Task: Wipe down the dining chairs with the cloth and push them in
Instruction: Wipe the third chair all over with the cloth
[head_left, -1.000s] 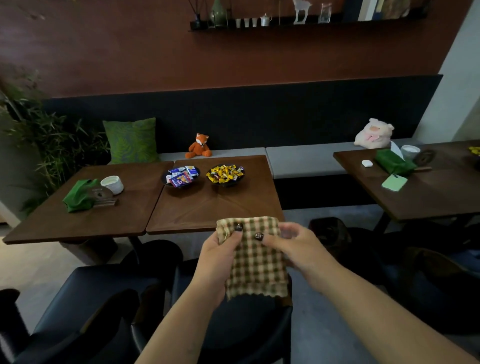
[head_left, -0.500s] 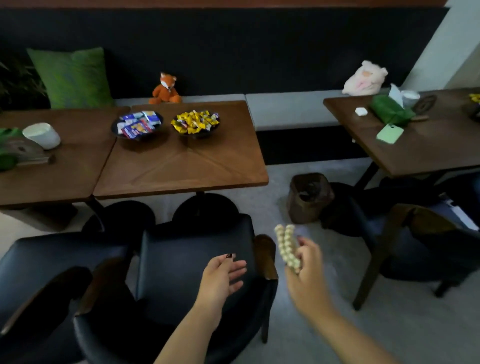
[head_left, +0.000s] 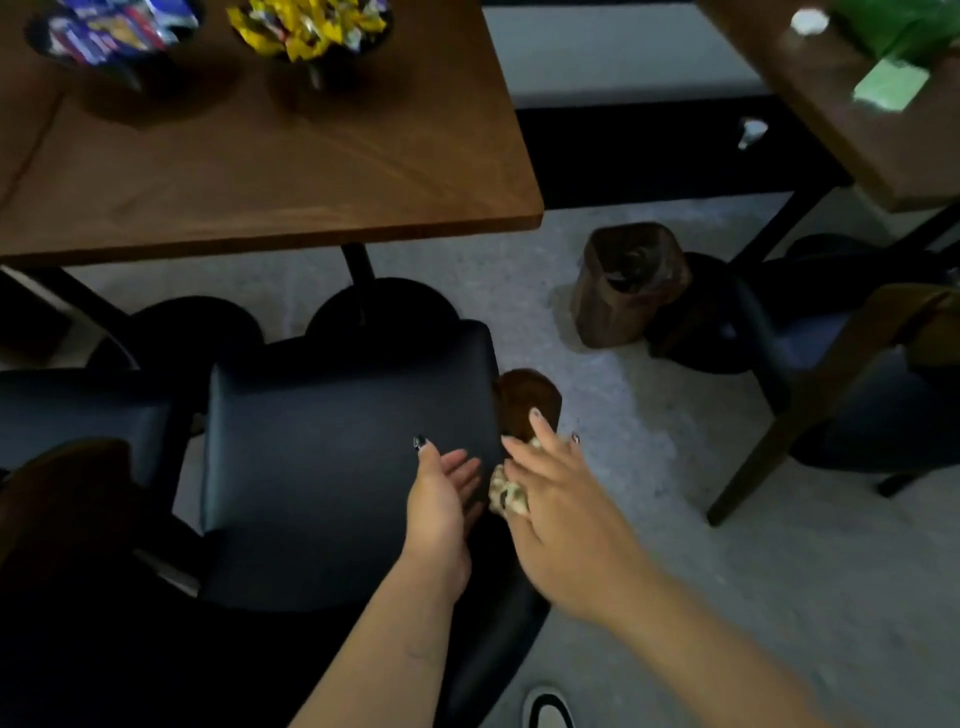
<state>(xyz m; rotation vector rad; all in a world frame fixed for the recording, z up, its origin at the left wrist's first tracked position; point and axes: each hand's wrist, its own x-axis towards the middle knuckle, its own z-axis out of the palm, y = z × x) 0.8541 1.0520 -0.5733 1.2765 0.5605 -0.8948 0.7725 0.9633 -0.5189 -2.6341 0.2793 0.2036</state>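
Note:
A black padded dining chair (head_left: 322, 457) with a wooden armrest (head_left: 527, 402) stands pulled out from the brown table (head_left: 291, 171). My left hand (head_left: 441, 499) lies flat, fingers straight, on the right part of the seat. My right hand (head_left: 550, 483) covers the bunched checked cloth (head_left: 506, 493) at the chair's right edge, beside the armrest; its fingers are extended over the cloth and only a little of the cloth shows beneath them.
A second black chair (head_left: 78, 415) stands to the left. A brown bin (head_left: 623, 286) sits on the grey floor to the right, next to another chair (head_left: 857, 384) and table (head_left: 883, 119). Two bowls of sweets (head_left: 306, 31) are on the near table.
The view has tilted down and closer to the chair. My right hand brought the bunched cloth down to the chair's right edge, and my left hand came to rest on the seat.

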